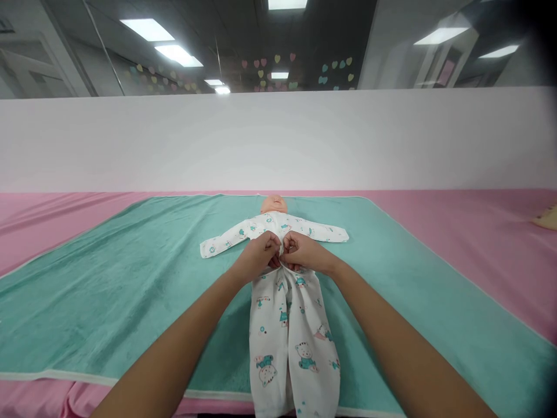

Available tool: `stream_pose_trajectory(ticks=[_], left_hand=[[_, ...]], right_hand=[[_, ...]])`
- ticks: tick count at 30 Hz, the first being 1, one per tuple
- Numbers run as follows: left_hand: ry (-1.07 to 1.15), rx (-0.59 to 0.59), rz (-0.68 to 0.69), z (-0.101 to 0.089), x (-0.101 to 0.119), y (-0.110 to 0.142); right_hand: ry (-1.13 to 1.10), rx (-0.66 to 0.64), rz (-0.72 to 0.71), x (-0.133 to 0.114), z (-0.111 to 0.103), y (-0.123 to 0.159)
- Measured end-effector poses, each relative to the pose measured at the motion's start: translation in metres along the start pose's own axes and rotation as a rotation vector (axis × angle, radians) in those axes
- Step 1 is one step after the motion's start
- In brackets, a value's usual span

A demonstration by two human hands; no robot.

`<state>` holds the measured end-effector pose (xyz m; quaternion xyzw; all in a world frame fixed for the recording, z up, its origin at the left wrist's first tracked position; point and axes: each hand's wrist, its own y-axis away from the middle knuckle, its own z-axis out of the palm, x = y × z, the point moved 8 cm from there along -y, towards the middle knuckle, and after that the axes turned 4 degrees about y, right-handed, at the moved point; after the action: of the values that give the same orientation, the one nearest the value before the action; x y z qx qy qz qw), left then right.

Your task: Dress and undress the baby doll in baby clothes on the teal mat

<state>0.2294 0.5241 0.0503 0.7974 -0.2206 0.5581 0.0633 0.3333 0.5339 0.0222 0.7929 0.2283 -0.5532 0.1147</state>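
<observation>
A baby doll (pixel 274 204) lies on its back with its head toward the wall, dressed in a white printed baby top (pixel 232 235) whose sleeves stretch out to both sides. White printed baby pants (pixel 287 337) cover its lower part and reach the near edge. At the waist, my left hand (pixel 266 249) and my right hand (pixel 300 251) pinch the cloth close together at the middle, fingers closed and curled inward. Between the fingertips a small bunch of white fabric shows; whether it belongs to the top or the waistband, I cannot tell.
A teal blanket (pixel 130 290) with a pale border is spread under the doll, over a pink sheet (pixel 470 232). Behind stands a low white wall (pixel 278 142) with a dark glass panel above. A yellowish object (pixel 546 217) is partly in view at the right edge.
</observation>
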Motion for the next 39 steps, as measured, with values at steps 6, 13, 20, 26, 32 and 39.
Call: stream_pose_trajectory(ticks=[6, 13, 20, 26, 32, 39], left_hand=[[-0.383, 0.094, 0.078, 0.004, 0.009, 0.006], [-0.698, 0.187, 0.078, 0.012, 0.012, 0.011], [-0.504, 0.2, 0.083, 0.006, 0.012, 0.009], [-0.468, 0.22, 0.08, 0.003, 0.014, 0.009], [-0.449, 0.231, 0.073, 0.002, 0.013, 0.009], [-0.48, 0.242, 0.09, 0.003, 0.013, 0.009]], right_hand=[[0.023, 0.02, 0.024, 0.001, 0.0, -0.001], [0.022, 0.019, 0.021, 0.001, 0.001, -0.002], [0.037, -0.004, 0.007, -0.002, 0.001, 0.0], [0.019, -0.013, 0.006, -0.004, 0.001, 0.001], [0.012, -0.015, -0.005, -0.005, 0.001, 0.0], [-0.012, -0.009, 0.003, -0.006, 0.0, 0.001]])
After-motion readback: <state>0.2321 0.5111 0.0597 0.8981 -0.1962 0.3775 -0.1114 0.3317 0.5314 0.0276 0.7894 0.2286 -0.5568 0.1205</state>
